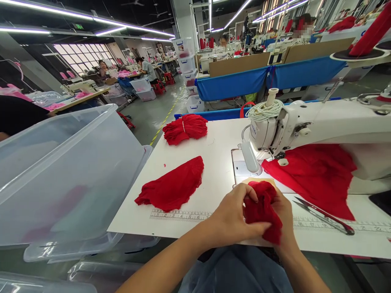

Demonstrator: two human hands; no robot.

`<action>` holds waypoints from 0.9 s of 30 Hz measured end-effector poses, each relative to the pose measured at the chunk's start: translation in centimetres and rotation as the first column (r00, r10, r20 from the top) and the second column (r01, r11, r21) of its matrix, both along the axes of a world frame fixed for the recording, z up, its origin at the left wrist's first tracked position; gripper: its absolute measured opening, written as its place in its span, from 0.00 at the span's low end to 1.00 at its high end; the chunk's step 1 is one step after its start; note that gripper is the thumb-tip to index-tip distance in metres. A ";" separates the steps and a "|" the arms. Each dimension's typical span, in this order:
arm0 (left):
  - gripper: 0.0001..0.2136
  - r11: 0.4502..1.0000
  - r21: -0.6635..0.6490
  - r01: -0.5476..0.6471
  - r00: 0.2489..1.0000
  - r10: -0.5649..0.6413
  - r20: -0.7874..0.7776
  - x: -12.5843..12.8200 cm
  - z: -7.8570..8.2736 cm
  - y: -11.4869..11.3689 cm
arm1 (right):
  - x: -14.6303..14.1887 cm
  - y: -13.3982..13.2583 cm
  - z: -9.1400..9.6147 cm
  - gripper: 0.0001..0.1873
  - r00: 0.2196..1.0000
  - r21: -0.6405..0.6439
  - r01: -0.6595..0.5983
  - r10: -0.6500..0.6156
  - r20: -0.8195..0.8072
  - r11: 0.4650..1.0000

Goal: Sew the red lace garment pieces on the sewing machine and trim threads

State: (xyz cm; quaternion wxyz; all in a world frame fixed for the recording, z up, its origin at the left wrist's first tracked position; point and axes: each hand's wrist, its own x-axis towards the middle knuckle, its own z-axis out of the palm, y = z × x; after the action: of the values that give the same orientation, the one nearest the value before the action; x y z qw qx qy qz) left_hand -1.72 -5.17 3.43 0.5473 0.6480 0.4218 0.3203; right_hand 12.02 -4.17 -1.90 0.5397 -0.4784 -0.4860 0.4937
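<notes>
Small red cloth piece: crumpled, folded, edges uneven. Gripped between bare left hand and bare right hand, at front edge of white, ruler-marked tabletop.

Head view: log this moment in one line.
left hand: holding crumpled red fabric piece | right hand: holding same piece | tied red fabric bundle: on white table | white sewing machine: ahead-right
</notes>
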 end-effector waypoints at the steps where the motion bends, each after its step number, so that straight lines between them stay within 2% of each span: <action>1: 0.17 1.000 -0.008 -0.012 1.000 0.012 -0.006 -0.2 0.0 0.1 | 0.0 -0.2 0.3 0.12 1.000 -0.022 0.011 -0.012 -0.016 1.000; 2: 0.15 1.000 -0.024 -0.020 1.000 0.020 -0.006 -0.5 0.0 0.4 | 0.0 -0.4 0.6 0.11 0.999 -0.065 0.006 -0.009 -0.049 0.998; 4: 0.14 0.997 -0.059 -0.052 0.999 0.051 -0.009 -0.9 -0.3 1.1 | -0.2 -1.1 1.2 0.12 0.989 -0.163 -0.085 0.063 -0.136 0.983; 7: 0.13 0.966 0.021 -0.258 0.957 0.258 -0.130 -1.1 -1.1 2.3 | -0.8 -2.2 1.3 0.17 0.962 -0.191 -0.228 0.190 -0.198 0.955; 10: 0.10 0.871 0.181 -0.456 0.819 0.490 -0.297 -1.0 -1.9 3.2 | -1.8 -3.0 0.3 0.16 0.966 -0.110 -0.254 0.248 -0.069 0.961; 12: 0.10 0.850 0.174 -0.497 0.785 0.526 -0.326 -0.9 -2.2 3.4 | -2.1 -2.9 -0.2 0.12 0.976 -0.065 -0.202 0.206 0.063 0.977; 14: 0.14 0.886 0.075 -0.457 0.849 0.459 -0.262 -0.8 -2.3 3.0 | -2.0 -2.4 -0.1 0.08 0.980 -0.025 -0.070 0.073 0.184 0.997; 16: 0.20 0.935 0.011 -0.354 0.921 0.351 -0.168 -0.5 -2.2 2.3 | -1.6 -1.6 0.3 0.08 0.952 0.012 0.077 -0.078 0.296 0.997; 19: 0.28 0.957 0.104 -0.272 0.948 0.285 -0.143 0.2 -2.0 0.6 | -0.7 -0.7 1.1 0.10 0.845 0.051 0.189 -0.188 0.501 0.981; 23: 0.27 0.910 0.364 -0.200 0.926 0.297 -0.234 1.2 -2.3 -0.9 | 0.3 -0.2 1.1 0.06 0.622 0.052 0.189 -0.161 0.766 0.981; 25: 0.23 0.873 0.461 -0.161 0.904 0.317 -0.285 1.4 -2.7 -0.9 | 0.9 -0.1 0.7 0.04 0.614 0.036 0.137 -0.114 0.781 0.990; 27: 0.23 0.839 0.514 -0.178 0.871 0.377 -0.315 1.2 -3.3 -0.6 | 1.5 -0.1 0.2 0.06 0.672 0.068 0.078 -0.103 0.734 0.995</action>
State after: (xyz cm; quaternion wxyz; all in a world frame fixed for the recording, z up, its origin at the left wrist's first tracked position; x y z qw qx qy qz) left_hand -0.51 -5.77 0.17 0.2214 0.7427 0.5267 0.3491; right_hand 13.49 -4.29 -1.74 0.3296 -0.6517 -0.6451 0.2249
